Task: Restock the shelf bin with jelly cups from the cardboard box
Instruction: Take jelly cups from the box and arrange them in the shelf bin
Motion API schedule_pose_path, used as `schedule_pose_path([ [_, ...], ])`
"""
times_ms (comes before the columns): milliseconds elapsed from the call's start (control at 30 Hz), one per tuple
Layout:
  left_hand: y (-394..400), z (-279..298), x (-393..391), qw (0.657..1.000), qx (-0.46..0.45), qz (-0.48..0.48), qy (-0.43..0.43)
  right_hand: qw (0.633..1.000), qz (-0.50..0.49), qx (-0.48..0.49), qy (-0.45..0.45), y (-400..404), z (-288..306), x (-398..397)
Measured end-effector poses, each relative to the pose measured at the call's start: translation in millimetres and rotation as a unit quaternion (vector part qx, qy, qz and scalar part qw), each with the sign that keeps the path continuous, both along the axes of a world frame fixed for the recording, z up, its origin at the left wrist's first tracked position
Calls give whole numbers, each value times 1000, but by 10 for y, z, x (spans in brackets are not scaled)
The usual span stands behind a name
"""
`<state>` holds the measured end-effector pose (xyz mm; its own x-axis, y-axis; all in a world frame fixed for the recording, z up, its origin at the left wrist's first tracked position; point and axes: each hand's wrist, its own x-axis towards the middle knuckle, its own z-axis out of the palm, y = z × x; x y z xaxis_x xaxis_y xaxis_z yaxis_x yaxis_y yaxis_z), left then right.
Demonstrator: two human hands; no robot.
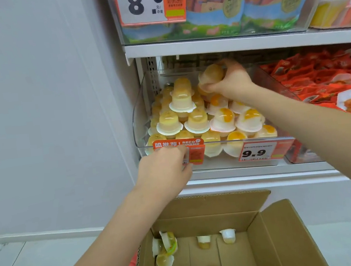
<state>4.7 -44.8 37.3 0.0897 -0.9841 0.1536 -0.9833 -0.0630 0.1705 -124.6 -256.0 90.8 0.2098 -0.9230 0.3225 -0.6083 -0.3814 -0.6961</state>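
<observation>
Right hand [228, 81] grips a jelly cup [210, 75] above the bin [140, 106] tagged "9.9" [256, 152]; left hand [165, 168] unclear.

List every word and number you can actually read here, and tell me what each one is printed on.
"8.0": white price card on the top shelf bin.
"RECOMMEND": orange tag on the jelly cup bin's front edge, partly covered by the left hand; the Chinese characters beside it are blurred.
"9.9": price label on the same bin.
QR codes, small print and snack packet text: too blurred to read.
</observation>
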Motion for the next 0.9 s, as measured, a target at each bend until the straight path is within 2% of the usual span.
schedule_pose_path([
  [133, -16, 2, -20, 1000, -1, -4, 5, 981, 67, 11, 181, -158, 171, 32],
  [267, -23, -14, -4, 1000, -11, -1, 15, 949, 106, 25, 297, -255, 270, 69],
  [400, -18, -34, 7, 1000, -11, -2, 11, 914, 118, 31, 388, -309, 291, 120],
  [533, -28, -60, 22, 1000, -14, -6, 5, 904, 128, 32, 408, -377, 256, 152],
  [633, -14, -62, 33, 1000, -11, -11, 5, 914, 124, 39, 384, -366, 237, 108],
  [700, 1, -59, 41, 1000, -12, -17, 8, 949, 113, 37, 292, -234, 211, 34],
  [767, 16, -65, 43, 999, -2, -33, 8, 983, 94, -37, 155, 54, 126, -108],
  [800, 27, -83, 37, 999, 13, -47, 7, 988, 88, -92, 90, 258, 51, -212],
  [833, 35, -106, 28, 997, 34, -64, 6, 985, 88, -146, 38, 491, -30, -330],
  [900, 55, -220, -19, 990, 91, -107, -3, 972, 91, -216, 1, 995, -273, -596],
])
